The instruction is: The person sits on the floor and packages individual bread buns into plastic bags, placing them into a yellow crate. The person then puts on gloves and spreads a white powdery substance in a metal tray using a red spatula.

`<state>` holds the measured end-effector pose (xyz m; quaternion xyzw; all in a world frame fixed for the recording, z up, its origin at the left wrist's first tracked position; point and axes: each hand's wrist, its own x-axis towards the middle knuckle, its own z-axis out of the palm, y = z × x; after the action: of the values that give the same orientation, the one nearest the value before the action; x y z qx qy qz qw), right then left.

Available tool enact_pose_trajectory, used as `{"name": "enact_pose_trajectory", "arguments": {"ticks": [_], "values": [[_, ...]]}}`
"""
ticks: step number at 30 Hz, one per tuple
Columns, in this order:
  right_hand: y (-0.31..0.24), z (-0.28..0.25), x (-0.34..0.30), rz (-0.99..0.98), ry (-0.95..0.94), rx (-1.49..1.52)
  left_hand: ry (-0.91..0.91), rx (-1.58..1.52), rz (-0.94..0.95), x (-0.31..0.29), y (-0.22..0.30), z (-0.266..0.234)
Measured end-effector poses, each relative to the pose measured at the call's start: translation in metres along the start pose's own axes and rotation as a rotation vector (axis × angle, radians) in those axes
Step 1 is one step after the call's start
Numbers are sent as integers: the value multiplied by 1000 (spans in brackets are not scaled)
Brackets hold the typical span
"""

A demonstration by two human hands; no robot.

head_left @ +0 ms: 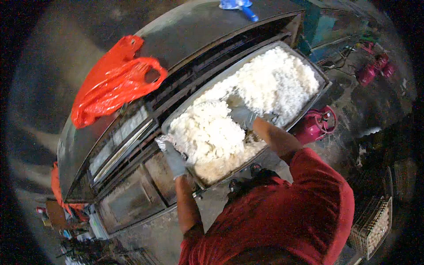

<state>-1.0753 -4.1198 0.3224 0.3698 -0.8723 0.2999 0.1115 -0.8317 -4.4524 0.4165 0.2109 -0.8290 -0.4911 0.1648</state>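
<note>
A long metal tray (327, 84) lies slantwise in front of me, heaped with white crumbly, fluffy stuff (212, 128). My right hand (242, 115), in a pale glove, reaches into the middle of the heap, where a gap parts two mounds. Its fingers are blurred and partly sunk in the stuff. At the tray's left end is my left hand (173, 161), in a grey-white glove, its fingers closed by the corner around something crumpled and shiny (165, 142) that I cannot make out. At that end, a thinner, yellowish layer covers the tray's near corner.
Beyond the tray runs a dark metal counter (176, 35) with slatted openings. On it lie a red plastic bag (115, 84) and a blue-handled tool (249, 13). A pink gas cylinder (314, 126) stands right of the tray; a crate (373, 229) sits at lower right.
</note>
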Motion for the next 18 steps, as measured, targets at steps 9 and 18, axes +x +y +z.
{"name": "enact_pose_trajectory", "arguments": {"ticks": [9,18], "values": [[244,-248,-6,-322,-113,-166,86,-89,-76,31,46,29],[168,-401,61,700,-302,-309,123,-98,-118,21,15,4]]}}
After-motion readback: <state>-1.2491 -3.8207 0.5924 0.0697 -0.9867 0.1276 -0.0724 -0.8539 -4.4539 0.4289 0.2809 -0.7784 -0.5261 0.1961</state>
